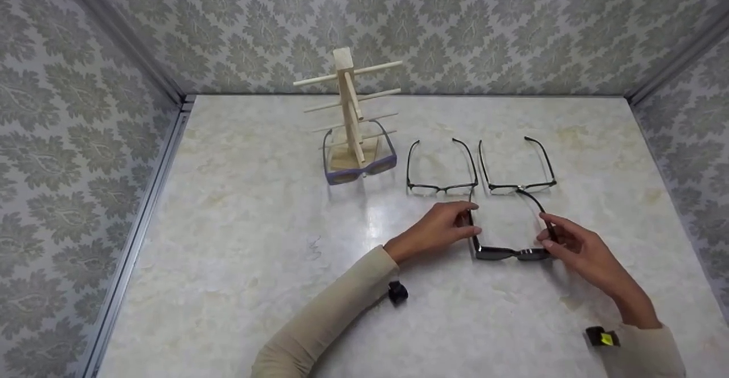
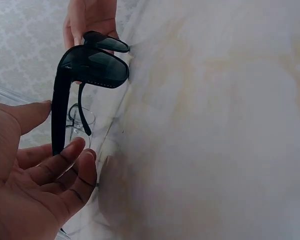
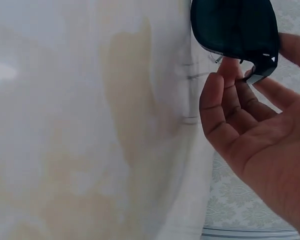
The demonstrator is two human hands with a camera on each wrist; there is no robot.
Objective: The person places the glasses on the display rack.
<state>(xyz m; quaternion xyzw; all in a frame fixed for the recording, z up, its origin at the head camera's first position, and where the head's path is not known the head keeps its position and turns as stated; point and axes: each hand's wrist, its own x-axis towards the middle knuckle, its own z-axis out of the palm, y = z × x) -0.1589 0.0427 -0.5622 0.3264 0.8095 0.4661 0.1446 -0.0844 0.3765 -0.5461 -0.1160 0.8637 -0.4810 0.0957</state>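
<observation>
A pair of black sunglasses with dark lenses is held between both hands, its temples unfolded and pointing away from the person. My left hand grips the left temple between thumb and fingers; the left wrist view shows this temple close up. On the other side, my right hand pinches the right temple near the hinge. One dark lens fills the top of the right wrist view. Just beyond lie two clear eyeglasses with dark frames, the left pair and the right pair. Whether the sunglasses touch the table cannot be told.
A wooden display stand with several crosswise pegs stands at the back, left of the eyeglasses. Purple-framed sunglasses sit at its lowest part. Patterned walls enclose the marbled table at the back and sides.
</observation>
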